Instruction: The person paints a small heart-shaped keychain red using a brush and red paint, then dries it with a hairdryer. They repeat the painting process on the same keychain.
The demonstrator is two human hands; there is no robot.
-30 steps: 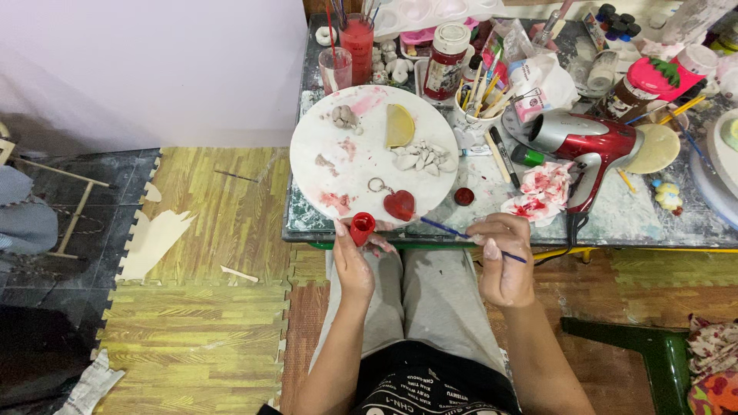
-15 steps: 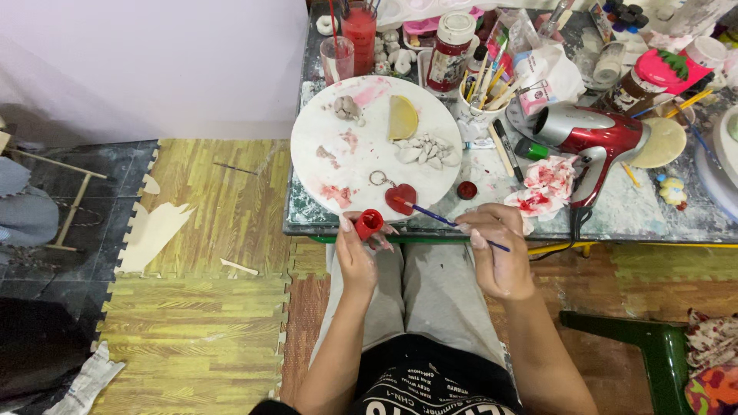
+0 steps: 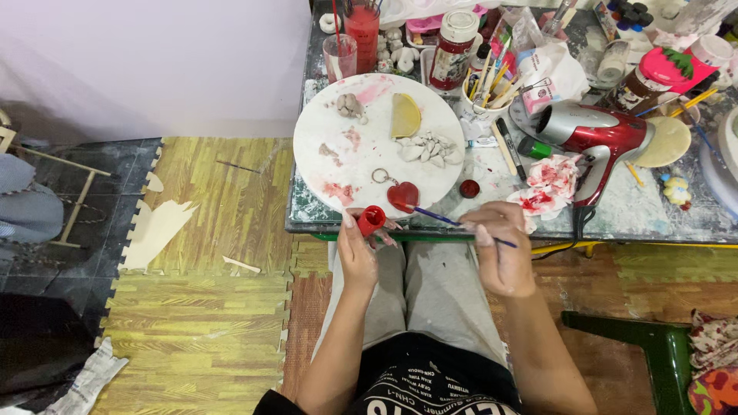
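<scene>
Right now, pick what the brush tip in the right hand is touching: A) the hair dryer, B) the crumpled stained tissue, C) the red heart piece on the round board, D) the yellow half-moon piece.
C: the thin brush held in the right hand ends on the red heart piece at the near edge of the round white board.

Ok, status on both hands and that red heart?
Left hand holds small red paint pot. Right hand holds brush, tip on red heart on white round board. Nothing blocking.
</scene>
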